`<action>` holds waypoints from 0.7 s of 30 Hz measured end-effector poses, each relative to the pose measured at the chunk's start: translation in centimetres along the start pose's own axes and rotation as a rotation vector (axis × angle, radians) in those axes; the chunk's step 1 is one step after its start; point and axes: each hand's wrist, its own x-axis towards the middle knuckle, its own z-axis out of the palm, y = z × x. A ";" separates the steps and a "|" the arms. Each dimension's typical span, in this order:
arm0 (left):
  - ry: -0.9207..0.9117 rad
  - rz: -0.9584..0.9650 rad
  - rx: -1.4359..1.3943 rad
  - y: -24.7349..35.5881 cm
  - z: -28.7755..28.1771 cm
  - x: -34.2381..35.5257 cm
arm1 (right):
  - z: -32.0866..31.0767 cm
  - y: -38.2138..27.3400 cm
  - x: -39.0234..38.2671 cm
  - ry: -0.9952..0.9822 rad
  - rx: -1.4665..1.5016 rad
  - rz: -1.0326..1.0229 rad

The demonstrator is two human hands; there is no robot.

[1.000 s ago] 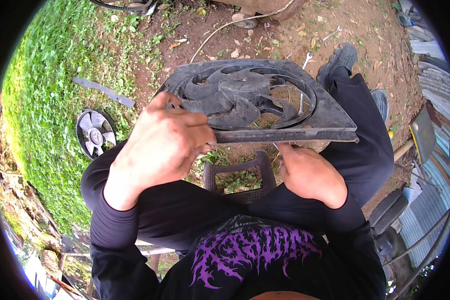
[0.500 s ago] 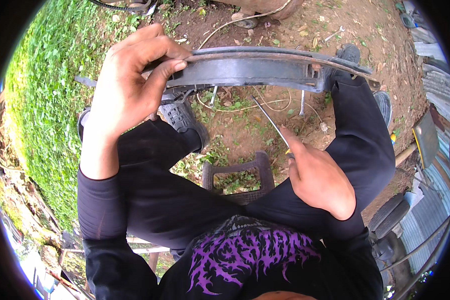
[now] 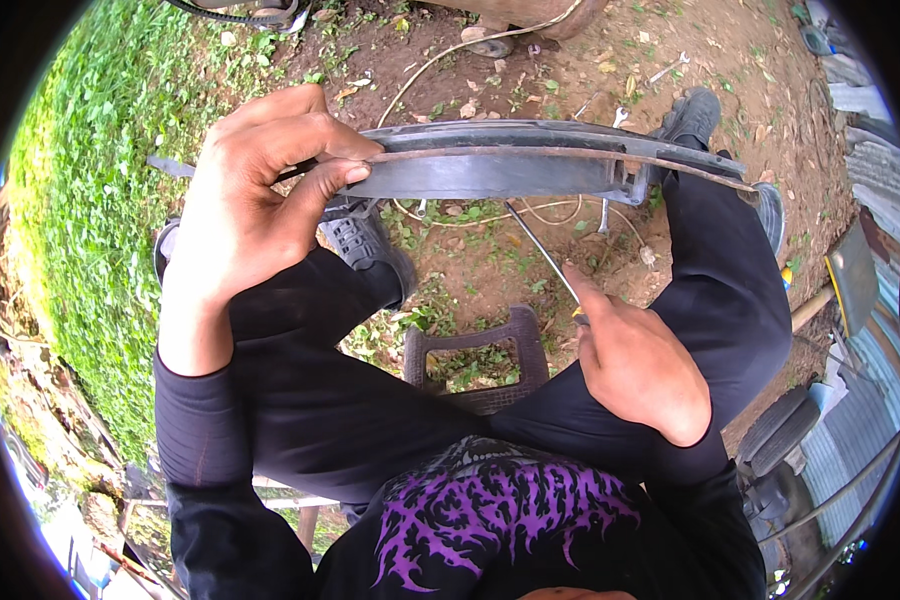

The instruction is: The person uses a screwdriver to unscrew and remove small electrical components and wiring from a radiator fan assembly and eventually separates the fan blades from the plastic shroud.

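A long, curved, dark grey part (image 3: pixel 490 176) is held crosswise above my knees, with a thin rusty strip (image 3: pixel 540 153) along it. My left hand (image 3: pixel 255 195) pinches its left end between thumb and fingers; the tips behind are hidden. Closer to my body, my right hand (image 3: pixel 642 365) is closed around a screwdriver (image 3: pixel 542 247). Its slim metal shaft points up and left, and a bit of yellow shows by the fingers. The tip is close to the part's lower edge; I cannot tell if they touch. Most of the handle is hidden in my fist.
Between my legs stands a dark plastic frame (image 3: pixel 527 350). Wrenches lie on the dirt, one (image 3: pixel 603 215) below the part and another (image 3: pixel 668 68) farther right. A thin cord (image 3: pixel 440 68) winds across the ground. Tyres (image 3: pixel 773 432) and corrugated sheets (image 3: pixel 855 435) lie at right, grass (image 3: pixel 100 230) at left.
My left hand and the curved part have come down slightly toward me, and the part's face looks tilted differently. The right hand with the screwdriver has barely moved.
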 end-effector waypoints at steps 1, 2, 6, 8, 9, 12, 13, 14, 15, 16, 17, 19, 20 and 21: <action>0.005 0.008 -0.007 -0.1 0.1 -0.1 | 0.0 -0.1 0.0 0.002 0.001 -0.002; 0.008 0.019 -0.015 -0.2 0.2 -0.1 | 0.1 -0.1 0.1 0.005 0.003 0.000; 0.013 0.031 -0.009 -0.2 0.3 -0.2 | -0.1 -0.4 0.1 -0.007 0.021 0.006; 0.012 0.035 -0.008 -0.3 0.2 -0.2 | 0.2 -0.3 0.2 0.004 0.031 -0.014; 0.017 0.035 -0.006 -0.3 0.2 -0.2 | 0.3 -0.3 0.3 0.009 0.036 -0.025; 0.038 0.033 -0.028 -0.5 0.3 -0.2 | 0.3 -0.5 0.6 0.032 0.049 -0.058; 0.042 0.035 -0.031 -0.6 0.3 -0.1 | 0.3 -0.6 0.6 0.026 0.063 -0.054; 0.048 0.035 -0.034 -0.6 0.3 -0.1 | 0.1 -0.7 0.6 0.019 0.075 -0.050; 0.053 0.035 -0.037 -0.6 0.4 -0.1 | 0.1 -0.8 0.6 0.011 0.088 -0.046; 0.042 0.028 -0.022 -0.6 0.3 -0.1 | 0.2 -0.9 0.7 0.031 0.096 -0.063; 0.037 0.034 -0.012 -0.6 0.2 -0.1 | 0.3 -0.9 0.8 0.052 0.105 -0.078; 0.029 0.046 0.009 -0.6 0.1 -0.2 | 0.4 -1.0 0.8 0.064 0.117 -0.087; 0.026 0.037 -0.005 -0.7 0.1 -0.2 | 0.3 -1.2 0.9 0.055 0.119 -0.080; 0.023 0.028 -0.019 -0.8 0.2 -0.2 | 0.2 -1.2 0.9 0.047 0.120 -0.073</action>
